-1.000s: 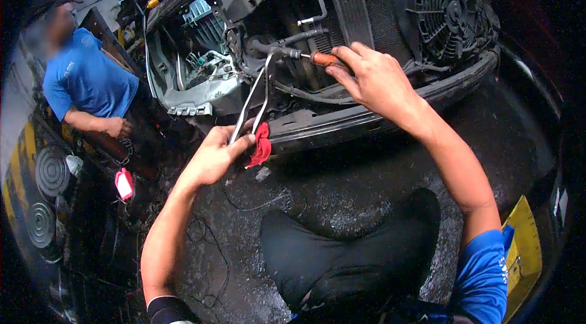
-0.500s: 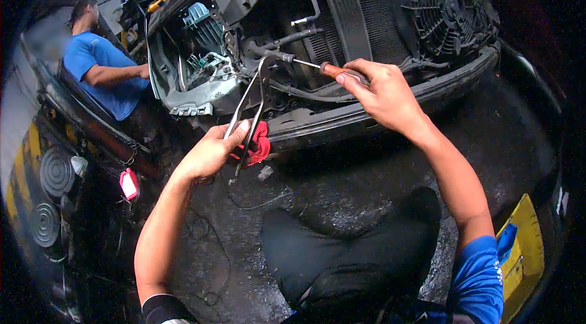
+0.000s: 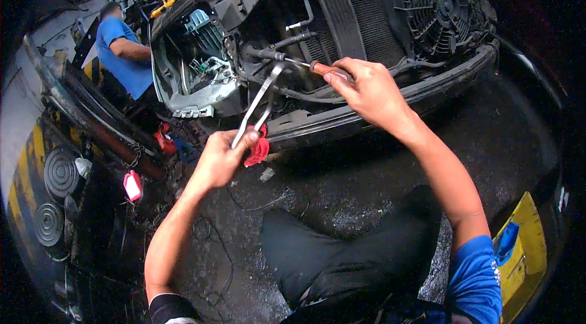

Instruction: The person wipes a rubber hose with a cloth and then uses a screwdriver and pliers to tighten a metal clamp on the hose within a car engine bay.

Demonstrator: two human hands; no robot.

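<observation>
My left hand [image 3: 221, 158] grips a long pair of metal pliers [image 3: 259, 102] with red handles, its jaws reaching up to a pipe fitting [image 3: 267, 54] in the open front of a car. My right hand [image 3: 365, 90] holds a screwdriver with an orange handle [image 3: 321, 69], its shaft pointing left at the same fitting. Both tools meet just below the black hoses beside the radiator [image 3: 342, 9]. My legs in dark trousers lie on the floor below.
A black cooling fan [image 3: 434, 0] sits at the upper right above the bumper beam [image 3: 390, 107]. Another person in a blue shirt [image 3: 125, 55] works at the upper left. A small red lamp [image 3: 132, 185] and thin cables lie on the dark floor at left.
My left hand has raised the pliers up to the fitting. My right hand has shifted slightly and now points the screwdriver at it. The person at left has moved farther back.
</observation>
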